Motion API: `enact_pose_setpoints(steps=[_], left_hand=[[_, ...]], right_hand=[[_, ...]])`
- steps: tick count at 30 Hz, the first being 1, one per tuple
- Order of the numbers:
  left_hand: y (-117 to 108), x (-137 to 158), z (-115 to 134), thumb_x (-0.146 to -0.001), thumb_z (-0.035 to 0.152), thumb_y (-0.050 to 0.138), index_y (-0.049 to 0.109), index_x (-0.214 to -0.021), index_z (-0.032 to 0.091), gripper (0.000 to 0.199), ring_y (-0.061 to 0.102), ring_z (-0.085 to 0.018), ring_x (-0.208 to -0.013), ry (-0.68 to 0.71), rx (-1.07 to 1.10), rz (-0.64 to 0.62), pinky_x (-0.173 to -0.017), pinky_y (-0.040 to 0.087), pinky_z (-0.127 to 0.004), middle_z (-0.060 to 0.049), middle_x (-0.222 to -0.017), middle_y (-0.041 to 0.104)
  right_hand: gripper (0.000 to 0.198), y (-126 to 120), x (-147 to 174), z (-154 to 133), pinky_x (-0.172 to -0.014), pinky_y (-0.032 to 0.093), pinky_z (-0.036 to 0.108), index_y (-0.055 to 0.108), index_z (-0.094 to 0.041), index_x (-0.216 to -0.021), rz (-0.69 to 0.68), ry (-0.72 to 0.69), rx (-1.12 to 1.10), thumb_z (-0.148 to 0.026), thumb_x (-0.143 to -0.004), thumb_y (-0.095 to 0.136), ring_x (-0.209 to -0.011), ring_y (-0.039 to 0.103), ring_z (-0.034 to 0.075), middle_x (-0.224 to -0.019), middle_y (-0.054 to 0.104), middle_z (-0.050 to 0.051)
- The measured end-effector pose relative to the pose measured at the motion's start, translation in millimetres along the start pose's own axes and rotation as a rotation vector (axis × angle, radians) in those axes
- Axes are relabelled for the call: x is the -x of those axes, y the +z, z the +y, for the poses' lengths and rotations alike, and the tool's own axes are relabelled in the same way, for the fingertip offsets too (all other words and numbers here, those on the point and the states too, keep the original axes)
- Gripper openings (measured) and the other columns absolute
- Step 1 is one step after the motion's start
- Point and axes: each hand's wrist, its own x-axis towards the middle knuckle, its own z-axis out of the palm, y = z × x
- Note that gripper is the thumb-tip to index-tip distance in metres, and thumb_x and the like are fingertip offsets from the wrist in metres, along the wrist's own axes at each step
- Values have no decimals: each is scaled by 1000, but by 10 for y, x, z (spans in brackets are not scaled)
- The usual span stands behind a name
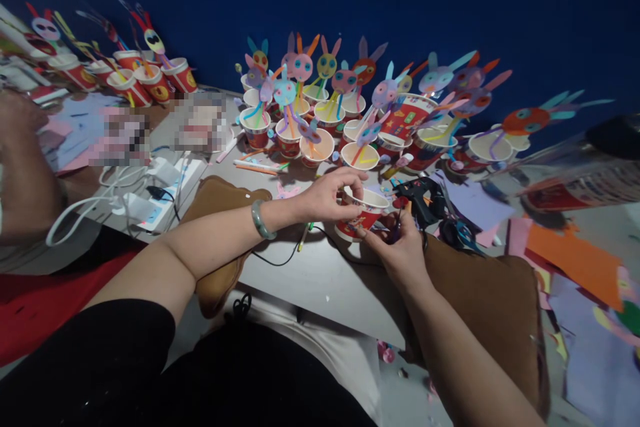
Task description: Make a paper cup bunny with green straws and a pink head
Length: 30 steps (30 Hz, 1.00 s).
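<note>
A red-and-white paper cup is tilted slightly above the white table, between my two hands. My left hand, below a green bangle, is closed on the cup's rim, its fingers reaching over the opening. Low on the cup's right side, the thumb of my right hand presses against the wall. The other right-hand fingers are curled and partly hidden; a small dark purple thing shows among them, too unclear to name. Just beyond my right hand lies a black glue gun or similar tool.
Behind stand several paper cups bearing paper rabbit heads on coloured stems. A power strip with white cables lies left, near another person's arm. Brown cushions lie at the table edge. Orange paper and a clear container are right.
</note>
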Motion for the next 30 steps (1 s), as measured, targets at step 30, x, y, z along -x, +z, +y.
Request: enact_pose_setpoints(steps=[30], left_hand=[[65,-14,-81,-67,18,71,59,-102,16,37,60,-25,-124,26,140,27,-83,56,-30,-17,-131,58]], right_hand=[[58,-3,27,14,-59,56,27,53,-27,-100,39,-14,-44,-46,-62,91,-70,64,13,-104,67,2]])
